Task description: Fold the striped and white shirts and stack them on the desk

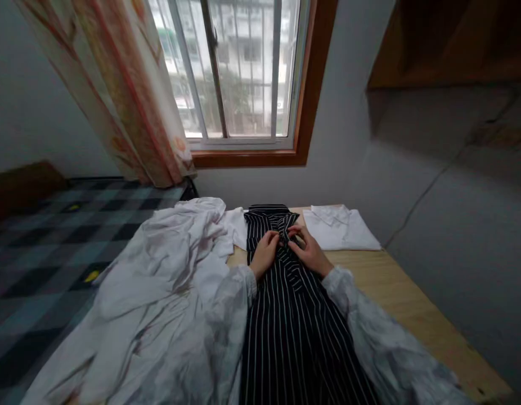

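A black garment with thin white stripes [286,337] lies lengthwise over the wooden table [395,292], its collar end toward the window. Both hands are at its upper part. My left hand [265,254] pinches the striped cloth left of the middle, fingertips together. Opposite it, my right hand [310,251] has its thumb and fingers bent around a gathered bit of the same cloth. The small piece between the fingertips is dark and hard to make out.
Rumpled white clothes [167,253] are heaped left of the striped garment. A folded white shirt [342,228] lies at the back right. Further left is a checked bed cover [45,270]. Behind stand a window [243,73] and a patterned curtain [129,95]. A wooden cabinet [454,50] juts out upper right.
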Tool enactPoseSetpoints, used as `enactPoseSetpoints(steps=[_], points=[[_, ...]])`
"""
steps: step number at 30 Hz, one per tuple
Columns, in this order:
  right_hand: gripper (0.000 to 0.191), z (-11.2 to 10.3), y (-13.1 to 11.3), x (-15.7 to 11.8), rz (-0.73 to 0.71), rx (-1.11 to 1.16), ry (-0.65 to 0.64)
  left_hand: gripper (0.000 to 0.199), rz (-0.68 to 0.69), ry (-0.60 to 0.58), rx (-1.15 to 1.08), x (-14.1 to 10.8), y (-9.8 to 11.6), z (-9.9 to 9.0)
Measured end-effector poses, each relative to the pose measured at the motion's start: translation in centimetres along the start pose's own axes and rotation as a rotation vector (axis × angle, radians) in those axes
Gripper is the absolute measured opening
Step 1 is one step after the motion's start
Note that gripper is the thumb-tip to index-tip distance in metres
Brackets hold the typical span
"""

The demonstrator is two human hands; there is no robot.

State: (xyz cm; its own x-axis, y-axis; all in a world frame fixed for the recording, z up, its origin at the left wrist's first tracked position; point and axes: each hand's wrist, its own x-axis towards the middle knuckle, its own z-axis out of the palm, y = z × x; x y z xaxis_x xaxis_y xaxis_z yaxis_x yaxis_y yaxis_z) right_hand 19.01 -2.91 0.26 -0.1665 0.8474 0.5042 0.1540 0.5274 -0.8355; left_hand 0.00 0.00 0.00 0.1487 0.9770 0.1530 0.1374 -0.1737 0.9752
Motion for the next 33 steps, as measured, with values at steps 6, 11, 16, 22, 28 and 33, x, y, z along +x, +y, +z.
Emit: enactPoseSetpoints(steps=[6, 11, 16, 22, 28, 33], points=[[0.031, 1.0, 0.5, -0.4, 0.109, 0.229, -0.123, 0.038, -0.136, 0.067, -0.022, 0.5, 0.3, -0.6], [0.018, 0.5, 1.6, -0.3, 0.1, 0.149, -0.015, 0.042, -0.078, 0.096, 0.029, 0.7, -0.1, -0.2], [0.044, -2.2, 3.7, 3.4, -0.002, -0.236, 0.094, 0.036, -0.053, 0.049, -0.008, 1.4, -0.3, 0.1], [0.041, -5.4, 6.1, 10.8, 0.162, -0.262, -0.146, 0.039, -0.043, -0.084, -0.126, 2.0, 0.3, 0.3], [0.013, -6.2, 6.3, 13.9, 0.254, -0.148, -0.262, 0.028, -0.054, -0.175, -0.194, 3.7, 0.6, 1.5], [0.017, -7.1, 5.9, 14.1, 0.262, -0.119, -0.134, 0.022, -0.145, -0.173, -0.227, 5.1, -0.1, 3.3]])
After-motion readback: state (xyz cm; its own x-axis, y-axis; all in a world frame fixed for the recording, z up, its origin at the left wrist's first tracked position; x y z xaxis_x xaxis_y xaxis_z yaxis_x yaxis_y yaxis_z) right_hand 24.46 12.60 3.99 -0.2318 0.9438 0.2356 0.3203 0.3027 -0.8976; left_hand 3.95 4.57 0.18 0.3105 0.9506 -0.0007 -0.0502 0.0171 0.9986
